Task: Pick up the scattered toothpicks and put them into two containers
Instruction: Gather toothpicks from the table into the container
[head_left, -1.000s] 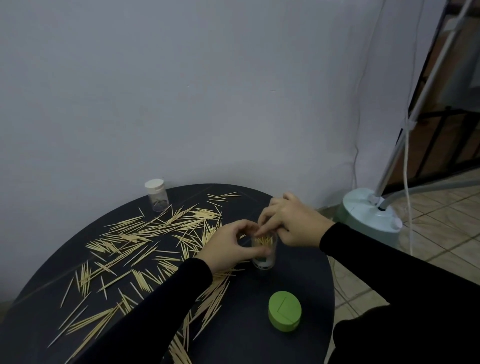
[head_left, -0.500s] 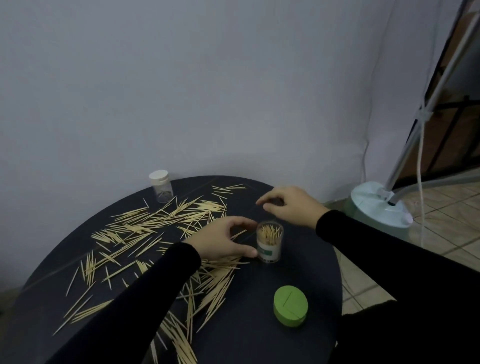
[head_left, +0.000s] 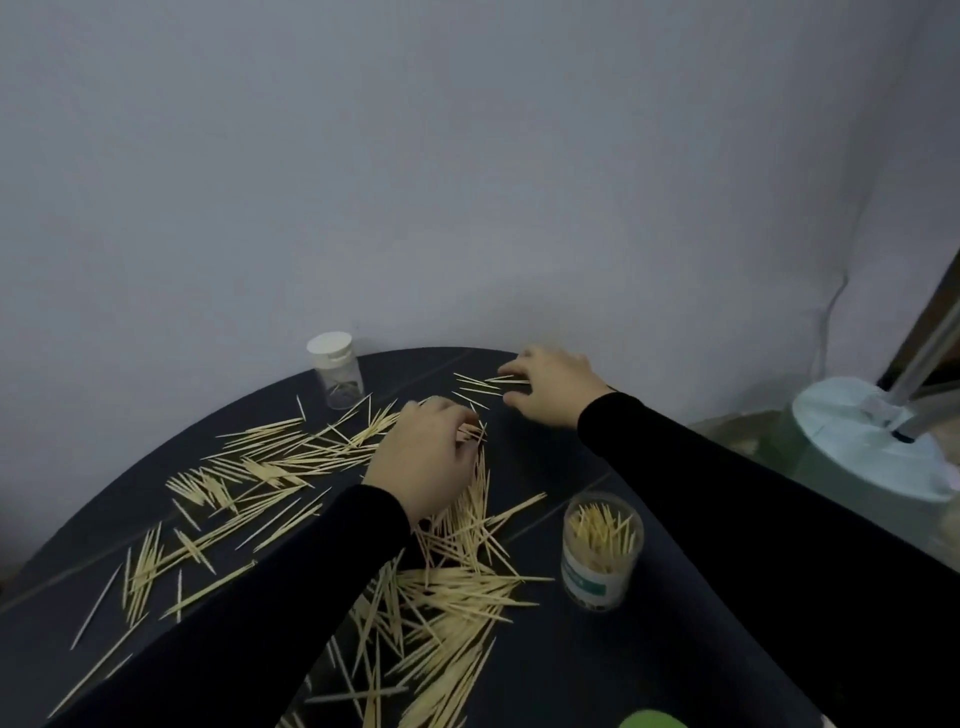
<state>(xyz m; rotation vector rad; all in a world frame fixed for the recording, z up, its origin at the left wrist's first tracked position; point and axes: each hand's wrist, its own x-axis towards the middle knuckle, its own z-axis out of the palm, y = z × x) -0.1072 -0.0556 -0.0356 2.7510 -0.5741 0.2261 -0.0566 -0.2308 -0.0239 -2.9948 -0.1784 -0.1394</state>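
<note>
Two hands work: left hand (head_left: 423, 462) pinches toothpicks (head_left: 457, 587), right hand (head_left: 553, 387) grabs some at twelve o'clock, and a sleeve could tip the open jar (head_left: 600, 553)

No text, number or brand can be read anywhere; the open toothpick container (head_left: 601, 551) carries a white label with a teal band near its base, but whatever is printed on it is too blurred to make out

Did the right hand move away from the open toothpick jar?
Yes. The right hand left the open jar and went to the table's far edge.
</note>
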